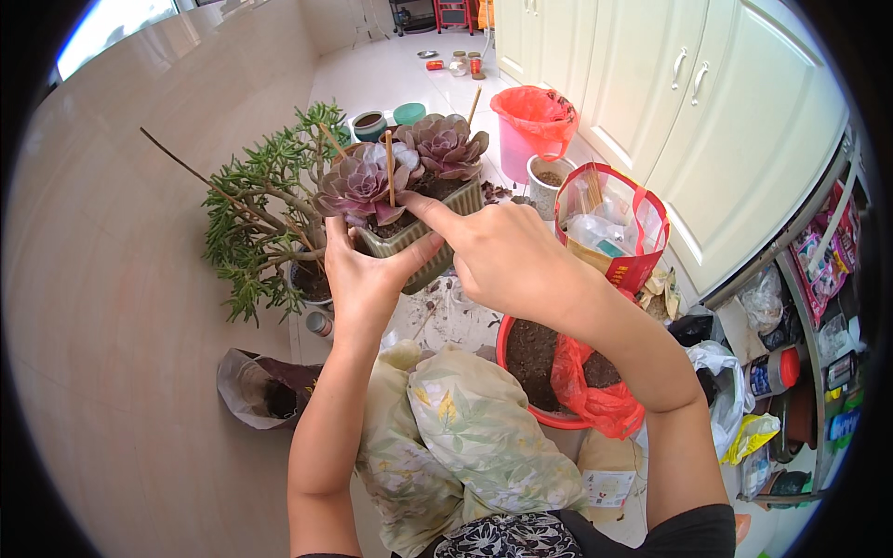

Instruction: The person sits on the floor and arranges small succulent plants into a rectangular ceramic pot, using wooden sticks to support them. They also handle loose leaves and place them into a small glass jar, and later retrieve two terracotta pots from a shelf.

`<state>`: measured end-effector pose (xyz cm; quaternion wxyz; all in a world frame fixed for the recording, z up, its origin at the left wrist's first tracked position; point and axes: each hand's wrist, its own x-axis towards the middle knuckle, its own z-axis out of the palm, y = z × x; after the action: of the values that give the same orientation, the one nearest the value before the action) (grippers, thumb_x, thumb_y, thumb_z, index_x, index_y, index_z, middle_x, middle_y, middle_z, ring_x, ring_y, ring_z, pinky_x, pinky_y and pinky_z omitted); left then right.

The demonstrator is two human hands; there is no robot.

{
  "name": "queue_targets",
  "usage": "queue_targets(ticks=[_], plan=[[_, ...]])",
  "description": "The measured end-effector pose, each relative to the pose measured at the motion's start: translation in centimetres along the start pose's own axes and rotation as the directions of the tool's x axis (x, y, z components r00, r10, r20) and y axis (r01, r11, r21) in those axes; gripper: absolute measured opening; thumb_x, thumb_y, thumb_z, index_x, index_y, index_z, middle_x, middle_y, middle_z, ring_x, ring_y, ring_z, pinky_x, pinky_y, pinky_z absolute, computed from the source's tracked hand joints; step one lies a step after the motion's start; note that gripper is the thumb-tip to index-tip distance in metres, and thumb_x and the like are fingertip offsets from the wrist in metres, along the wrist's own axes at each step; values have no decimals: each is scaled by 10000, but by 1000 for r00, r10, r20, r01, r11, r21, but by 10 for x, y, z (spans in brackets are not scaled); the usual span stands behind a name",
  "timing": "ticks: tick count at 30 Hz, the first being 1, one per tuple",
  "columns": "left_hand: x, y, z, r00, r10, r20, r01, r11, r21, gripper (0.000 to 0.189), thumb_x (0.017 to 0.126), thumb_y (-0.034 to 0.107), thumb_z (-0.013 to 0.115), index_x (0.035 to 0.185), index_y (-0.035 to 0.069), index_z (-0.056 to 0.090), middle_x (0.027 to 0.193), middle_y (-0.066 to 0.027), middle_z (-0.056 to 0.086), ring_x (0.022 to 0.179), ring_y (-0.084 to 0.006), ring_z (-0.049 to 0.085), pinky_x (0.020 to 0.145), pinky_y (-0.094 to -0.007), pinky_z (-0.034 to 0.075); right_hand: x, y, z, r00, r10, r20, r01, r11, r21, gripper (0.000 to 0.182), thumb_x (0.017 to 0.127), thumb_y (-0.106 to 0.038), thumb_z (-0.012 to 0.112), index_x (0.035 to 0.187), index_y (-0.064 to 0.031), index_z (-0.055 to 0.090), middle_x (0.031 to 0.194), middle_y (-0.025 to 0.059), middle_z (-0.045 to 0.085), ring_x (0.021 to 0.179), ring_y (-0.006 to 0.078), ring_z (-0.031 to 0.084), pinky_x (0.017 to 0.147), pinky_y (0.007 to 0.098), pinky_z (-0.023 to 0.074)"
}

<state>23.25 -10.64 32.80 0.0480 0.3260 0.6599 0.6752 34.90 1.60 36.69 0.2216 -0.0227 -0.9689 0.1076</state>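
Observation:
A ribbed, pale green rectangular planter (418, 254) is held up in front of me, tilted. My left hand (366, 279) grips its near left corner, thumb across the front wall. In its soil grow two purple rosette succulents, a nearer one (359, 185) and a farther one (446, 145). A wooden stick (389, 167) stands upright beside the nearer rosette. My right hand (506, 251) reaches over the planter with its index finger extended, the tip at the nearer rosette's lower leaves by the stick. The back of that hand hides its other fingers.
A bushy potted succulent (258, 209) stands left by the wall. To the right are a pink bucket (520, 150), a red-trimmed bag (628, 272) and a red basin (527, 363) of soil. A cluttered shelf (809, 293) lines the right side.

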Motion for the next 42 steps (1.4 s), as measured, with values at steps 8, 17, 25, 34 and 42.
queue_targets(ticks=[8,17,25,34,42], plan=[[1,-9,1,997,63,-39,-61,998,32,794,586,204,933,1208,-22,494,1095,-133,637,956,-200,628,856,-331,511,2,7,5,997,6,-80,-19,985,-171,431,733,11,603,1162,18,559,646,172,651,644,343,685,589,430,549],[-1,-5,-2,998,49,-44,-47,998,44,797,589,205,931,1215,-23,493,1097,-136,639,971,-201,624,869,-337,507,-6,4,2,995,-5,-103,-12,987,-162,529,713,0,622,1237,3,544,632,161,641,609,326,675,559,428,536],[-2,0,0,999,10,-38,-7,997,72,736,631,152,911,1215,-10,492,1141,-108,633,1021,-184,608,932,-316,476,-13,16,12,982,-14,-186,-51,938,-344,569,711,4,623,1272,-30,538,655,148,637,596,315,666,516,400,516],[0,-10,1,995,76,-57,-74,996,42,788,592,203,929,1224,1,504,1111,-120,631,983,-209,618,885,-345,498,-7,5,15,983,-47,-179,-15,943,-334,544,727,-4,616,1264,-23,532,622,132,632,575,303,664,509,396,519],[-1,-10,1,997,70,-41,-69,997,29,778,592,202,927,1215,-1,507,1101,-122,636,979,-204,616,881,-342,499,13,5,9,1000,7,-16,-12,935,-355,553,696,16,641,1236,36,523,623,154,636,618,325,677,545,405,531]])
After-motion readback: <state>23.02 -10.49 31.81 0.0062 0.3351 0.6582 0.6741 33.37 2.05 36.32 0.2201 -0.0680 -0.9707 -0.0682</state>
